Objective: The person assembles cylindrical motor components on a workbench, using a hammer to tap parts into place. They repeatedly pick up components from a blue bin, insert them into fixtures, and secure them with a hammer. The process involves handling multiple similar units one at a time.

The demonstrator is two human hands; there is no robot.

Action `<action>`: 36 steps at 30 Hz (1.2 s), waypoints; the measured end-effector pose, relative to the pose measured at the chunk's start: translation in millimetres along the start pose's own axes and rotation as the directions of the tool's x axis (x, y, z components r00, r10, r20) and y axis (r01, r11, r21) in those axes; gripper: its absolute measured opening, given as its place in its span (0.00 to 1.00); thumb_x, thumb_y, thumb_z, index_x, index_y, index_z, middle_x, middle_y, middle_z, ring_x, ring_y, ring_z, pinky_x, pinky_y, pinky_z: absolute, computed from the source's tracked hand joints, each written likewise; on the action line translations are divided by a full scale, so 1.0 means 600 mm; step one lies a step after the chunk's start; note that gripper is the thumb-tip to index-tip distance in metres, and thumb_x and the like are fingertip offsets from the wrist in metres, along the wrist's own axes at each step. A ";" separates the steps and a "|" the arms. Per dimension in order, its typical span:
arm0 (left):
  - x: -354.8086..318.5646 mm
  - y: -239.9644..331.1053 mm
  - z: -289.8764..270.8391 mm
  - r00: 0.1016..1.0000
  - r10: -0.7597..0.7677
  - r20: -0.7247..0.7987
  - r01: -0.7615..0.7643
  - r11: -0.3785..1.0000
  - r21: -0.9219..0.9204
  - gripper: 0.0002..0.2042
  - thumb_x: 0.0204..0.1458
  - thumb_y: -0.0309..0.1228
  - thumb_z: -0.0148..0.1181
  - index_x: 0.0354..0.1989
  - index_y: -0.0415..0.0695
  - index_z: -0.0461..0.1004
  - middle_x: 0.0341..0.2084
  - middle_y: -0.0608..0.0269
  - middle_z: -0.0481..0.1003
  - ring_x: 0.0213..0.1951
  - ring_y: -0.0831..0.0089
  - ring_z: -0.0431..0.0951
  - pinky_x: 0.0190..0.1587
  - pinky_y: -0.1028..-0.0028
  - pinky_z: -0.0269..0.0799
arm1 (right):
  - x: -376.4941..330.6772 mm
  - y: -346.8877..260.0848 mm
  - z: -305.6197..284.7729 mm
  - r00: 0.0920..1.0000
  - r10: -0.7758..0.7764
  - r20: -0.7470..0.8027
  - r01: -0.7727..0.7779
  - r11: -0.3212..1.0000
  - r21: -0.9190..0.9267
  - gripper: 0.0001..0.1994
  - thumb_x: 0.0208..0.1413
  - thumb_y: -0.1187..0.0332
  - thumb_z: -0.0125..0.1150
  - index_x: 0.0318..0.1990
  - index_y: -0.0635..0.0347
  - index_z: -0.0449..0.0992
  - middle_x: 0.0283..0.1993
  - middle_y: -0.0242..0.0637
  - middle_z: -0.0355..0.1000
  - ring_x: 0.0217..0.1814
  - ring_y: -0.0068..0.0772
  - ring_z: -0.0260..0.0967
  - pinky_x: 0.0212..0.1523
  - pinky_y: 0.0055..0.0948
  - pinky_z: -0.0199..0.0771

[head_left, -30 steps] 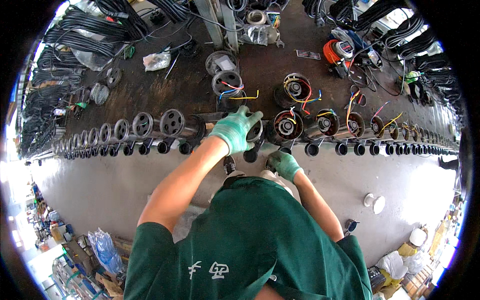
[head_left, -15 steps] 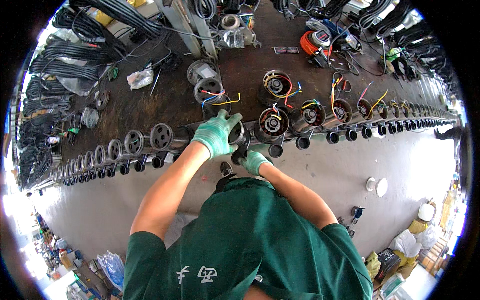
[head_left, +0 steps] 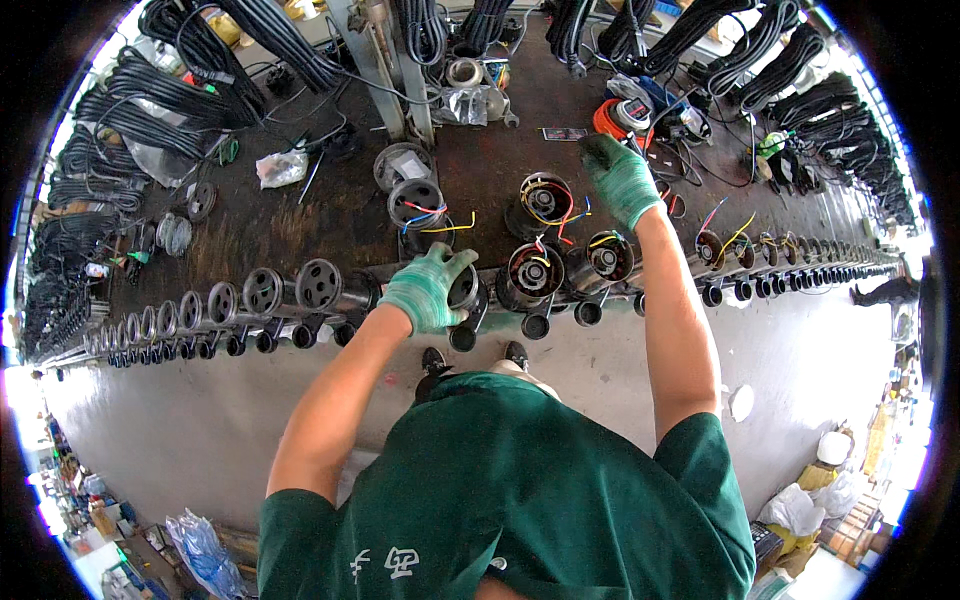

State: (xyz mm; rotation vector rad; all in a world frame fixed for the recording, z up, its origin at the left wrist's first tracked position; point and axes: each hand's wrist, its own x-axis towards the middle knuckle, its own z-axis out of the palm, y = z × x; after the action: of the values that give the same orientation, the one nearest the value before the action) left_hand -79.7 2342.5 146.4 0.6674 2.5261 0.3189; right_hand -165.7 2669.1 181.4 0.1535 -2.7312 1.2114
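Note:
My left hand (head_left: 428, 288), in a green glove with dirty fingertips, grips a dark round metal housing (head_left: 464, 287) at the bench's front edge. A short black tube (head_left: 462, 337) hangs below that housing. Farther out over the bench, my right hand (head_left: 622, 185) reaches forward, its darkened fingers extended beside an orange coil (head_left: 606, 118) and a red-and-white gauge-like device (head_left: 633, 113). No object shows in it. Just right of my left hand stands an open housing (head_left: 530, 273) with a copper-wound core and coloured wires.
Rows of similar housings line the bench edge, some with perforated lids (head_left: 319, 285). Two more wired housings (head_left: 546, 200) (head_left: 415, 205) stand farther in. A metal post (head_left: 375, 70) rises at the back among black cable bundles (head_left: 490, 22). Grey floor (head_left: 590, 385) lies below.
My right hand has left the black tube under the held housing and swung forward and right over the bench. My left hand stays on the housing. The view has shifted slightly.

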 end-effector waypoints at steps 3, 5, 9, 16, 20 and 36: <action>-0.001 -0.007 0.007 0.999 0.000 -0.039 0.000 1.000 -0.018 0.50 0.38 0.46 0.77 0.73 0.58 0.56 0.68 0.43 0.57 0.62 0.41 0.70 0.64 0.53 0.69 | -0.007 0.010 0.026 0.975 -0.001 0.220 0.014 0.998 -0.057 0.14 0.62 0.71 0.61 0.54 0.62 0.77 0.49 0.42 0.79 0.45 0.35 0.75 0.51 0.31 0.74; -0.004 -0.015 0.017 0.994 0.039 -0.103 -0.042 0.999 -0.031 0.50 0.38 0.47 0.77 0.73 0.57 0.56 0.69 0.44 0.57 0.63 0.42 0.69 0.65 0.53 0.69 | -0.024 0.008 0.033 0.931 -0.058 0.360 0.104 0.988 -0.111 0.15 0.63 0.69 0.62 0.55 0.62 0.77 0.51 0.45 0.79 0.49 0.36 0.76 0.53 0.33 0.74; -0.047 -0.020 0.059 0.847 0.090 -0.524 -0.197 0.969 -0.151 0.48 0.36 0.43 0.79 0.71 0.54 0.61 0.67 0.47 0.61 0.63 0.45 0.69 0.64 0.52 0.69 | -0.039 0.050 0.033 0.946 -0.199 0.254 0.241 0.959 -0.150 0.16 0.60 0.74 0.58 0.55 0.64 0.76 0.50 0.51 0.78 0.51 0.52 0.76 0.54 0.35 0.74; -0.225 -0.071 0.387 0.504 -0.771 -0.389 -0.214 0.325 -0.921 0.33 0.53 0.20 0.68 0.68 0.46 0.64 0.55 0.61 0.73 0.53 0.74 0.73 0.53 0.73 0.74 | -0.030 0.114 0.002 0.955 -0.227 0.193 0.268 0.937 -0.223 0.16 0.57 0.77 0.58 0.53 0.64 0.78 0.51 0.53 0.77 0.51 0.56 0.75 0.52 0.38 0.75; -0.286 -0.018 0.419 0.539 -0.814 -0.218 0.096 0.316 -0.944 0.36 0.51 0.17 0.67 0.69 0.52 0.64 0.53 0.62 0.74 0.50 0.74 0.74 0.51 0.73 0.75 | -0.087 0.057 0.022 0.954 -0.284 0.097 0.290 0.955 -0.061 0.10 0.58 0.72 0.60 0.46 0.63 0.77 0.43 0.53 0.75 0.45 0.62 0.73 0.44 0.48 0.75; 0.035 -0.007 0.392 0.791 -0.611 0.030 0.116 0.101 -0.988 0.32 0.50 0.42 0.74 0.60 0.40 0.70 0.44 0.58 0.82 0.41 0.70 0.81 0.44 0.69 0.79 | -0.151 -0.174 0.272 0.762 -0.011 0.648 0.196 0.957 -0.214 0.52 0.42 0.49 0.76 0.74 0.53 0.54 0.67 0.59 0.58 0.67 0.62 0.64 0.61 0.48 0.74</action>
State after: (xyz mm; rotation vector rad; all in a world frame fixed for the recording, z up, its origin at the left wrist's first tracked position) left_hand 26.8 2371.8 -62.6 -0.6810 1.9914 1.8259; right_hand -76.1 2481.1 133.0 0.8239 -3.3675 0.8387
